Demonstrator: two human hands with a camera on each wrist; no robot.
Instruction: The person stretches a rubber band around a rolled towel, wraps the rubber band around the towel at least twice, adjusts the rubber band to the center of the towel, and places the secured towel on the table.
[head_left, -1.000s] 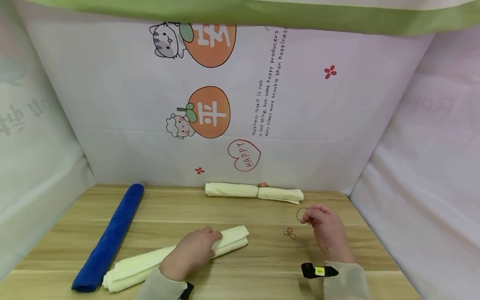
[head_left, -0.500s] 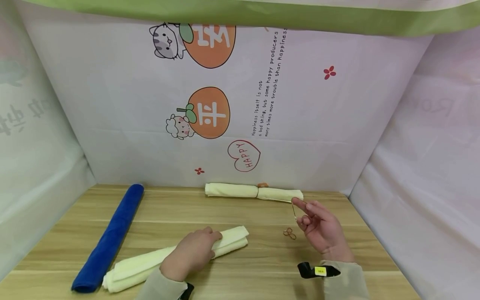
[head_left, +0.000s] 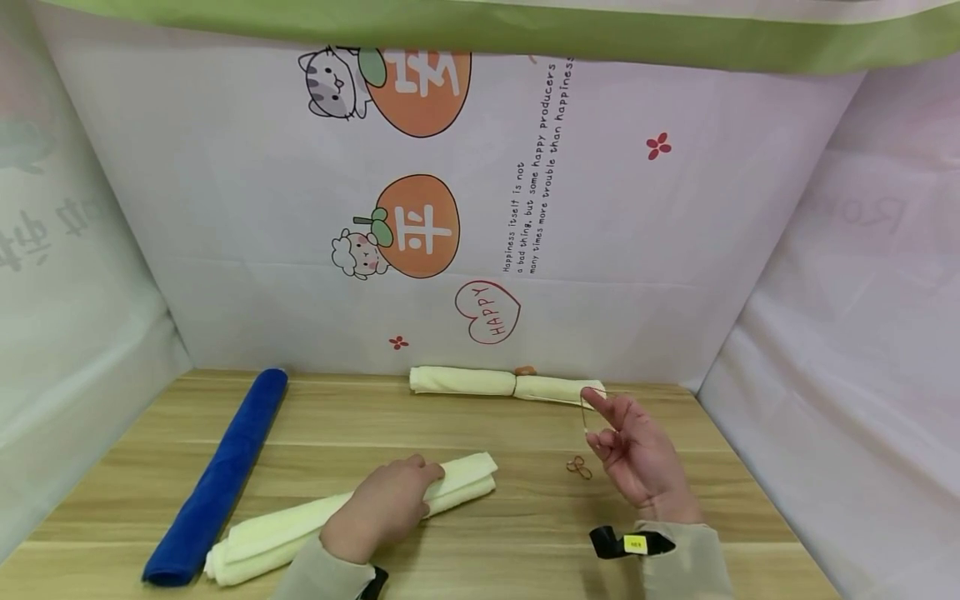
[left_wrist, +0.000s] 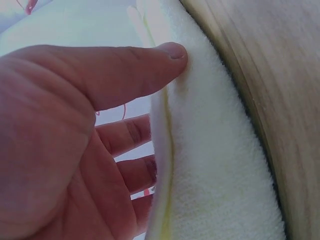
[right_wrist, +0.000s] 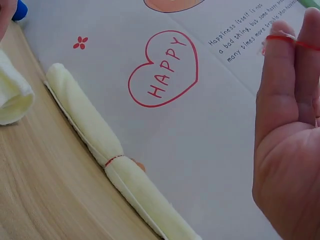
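Because the pale rolled towel (head_left: 285, 529) looks light, soft and easily squashed, it probably needs only a gentle hold near its middle; it lies slantwise on the surface (head_left: 487, 571) beneath the left hand (head_left: 384, 504), whose thumb and fingers grip it from either side, while the right hand (head_left: 645, 462) hovers, palm showing, a thin, springy-looking elastic band (right_wrist: 281, 37) stretched round its spread fingers

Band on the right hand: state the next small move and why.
Likely bring the right hand toward the right end of the near yellow roll: the band spans that hand's fingers, the left hand holds that roll, and only the far roll shows one.
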